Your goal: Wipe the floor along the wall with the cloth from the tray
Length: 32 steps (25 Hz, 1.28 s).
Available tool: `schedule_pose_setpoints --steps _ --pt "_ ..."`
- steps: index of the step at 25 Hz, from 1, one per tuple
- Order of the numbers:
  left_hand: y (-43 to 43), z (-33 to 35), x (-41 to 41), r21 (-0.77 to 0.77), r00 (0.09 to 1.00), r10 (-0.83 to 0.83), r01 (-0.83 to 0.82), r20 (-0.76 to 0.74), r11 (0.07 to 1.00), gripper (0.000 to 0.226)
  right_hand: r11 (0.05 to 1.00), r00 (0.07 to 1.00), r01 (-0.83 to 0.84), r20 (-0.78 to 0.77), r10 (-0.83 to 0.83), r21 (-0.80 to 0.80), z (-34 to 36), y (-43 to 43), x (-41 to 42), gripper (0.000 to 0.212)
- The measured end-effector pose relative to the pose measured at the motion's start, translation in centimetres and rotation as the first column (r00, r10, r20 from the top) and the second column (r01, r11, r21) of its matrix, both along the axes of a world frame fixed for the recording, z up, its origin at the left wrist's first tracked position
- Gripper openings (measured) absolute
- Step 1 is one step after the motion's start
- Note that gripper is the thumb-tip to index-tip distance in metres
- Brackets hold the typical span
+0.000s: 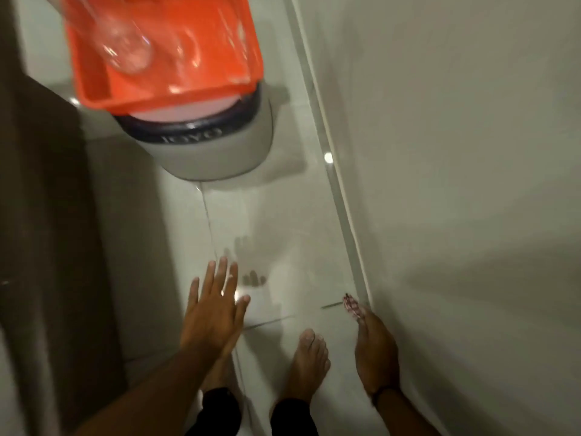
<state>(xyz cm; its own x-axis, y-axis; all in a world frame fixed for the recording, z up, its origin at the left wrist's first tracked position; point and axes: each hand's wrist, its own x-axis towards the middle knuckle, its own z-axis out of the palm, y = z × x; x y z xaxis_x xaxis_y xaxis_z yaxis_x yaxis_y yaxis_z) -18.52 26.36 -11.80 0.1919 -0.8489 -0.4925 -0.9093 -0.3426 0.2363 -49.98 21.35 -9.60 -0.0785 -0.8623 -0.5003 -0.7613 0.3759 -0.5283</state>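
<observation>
Pale glossy floor tiles run up the frame beside a plain off-white wall on the right, with a thin skirting strip where they meet. A dark brown panel fills the left edge.

At the top, an orange tray sits on a grey round bin with a dark rim. Clear glassware lies in the tray, blurred.

The cloth shows only as a small red-and-white patterned scrap, blurred, low against the skirting near a tile joint. It pokes out past the fingertips of the right hand, which is held edge-on beside the wall, fingers together and closed around the scrap. Whether the cloth touches the floor cannot be told. A dark band circles that wrist.

The left hand is held flat and empty above the tiles, palm down, fingers straight and slightly spread. Its faint reflection shows in the tile just ahead.

Two bare feet stand on the tiles below; the right foot shows clearly between the hands. Dark trouser cuffs show at the bottom edge.
</observation>
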Motion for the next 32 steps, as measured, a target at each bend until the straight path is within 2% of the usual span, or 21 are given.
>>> schedule_pose_setpoints --steps 3,8,11,14,19,23,28,30,32 --pt "-2.9 7.3 1.1 -0.044 0.997 0.051 -0.049 0.05 0.998 0.075 0.984 0.989 -0.128 0.064 0.137 -0.122 7.5 -6.1 4.9 0.059" --pt "-13.1 15.2 5.3 -0.206 0.984 0.162 -0.145 0.068 0.968 0.073 0.915 0.955 -0.24 0.093 0.283 -0.323 15.4 -18.8 15.4 0.045" --pt "-18.9 16.5 9.0 -0.302 0.981 0.185 -0.157 0.064 0.94 0.074 0.863 0.929 -0.298 0.084 0.36 -0.407 18.2 -26.6 23.3 0.039" --pt "-23.5 15.6 12.5 -0.311 0.983 0.174 -0.146 0.065 0.939 0.075 0.798 0.893 -0.394 0.017 0.45 -0.455 18.4 -32.6 30.7 0.039" --pt "-27.0 12.5 17.6 -0.249 0.989 0.14 -0.123 0.053 0.961 0.078 0.704 0.805 -0.582 -0.168 0.569 -0.407 13.9 -39.1 41.3 0.04" --pt "-26.2 10.2 18.9 -0.254 0.989 0.113 -0.085 0.1 0.963 0.077 0.678 0.704 -0.699 -0.393 0.592 -0.23 9.8 -41.5 43.7 0.048" --pt "-25.3 10.3 18.7 -0.316 0.989 0.125 -0.094 0.081 0.944 0.077 0.693 0.649 -0.721 -0.355 0.673 -0.002 8.1 -37.8 43.4 0.066" --pt "-25.1 12.0 18.1 -0.335 0.988 0.122 -0.086 0.09 0.938 0.077 0.702 0.67 -0.712 -0.312 0.674 -0.011 10.2 -37.5 43.6 0.073" --pt "-24.5 18.5 16.4 -0.41 0.989 0.104 -0.052 0.105 0.91 0.079 0.692 0.683 -0.716 -0.3 0.666 -0.093 17.3 -37.2 40.9 0.076"
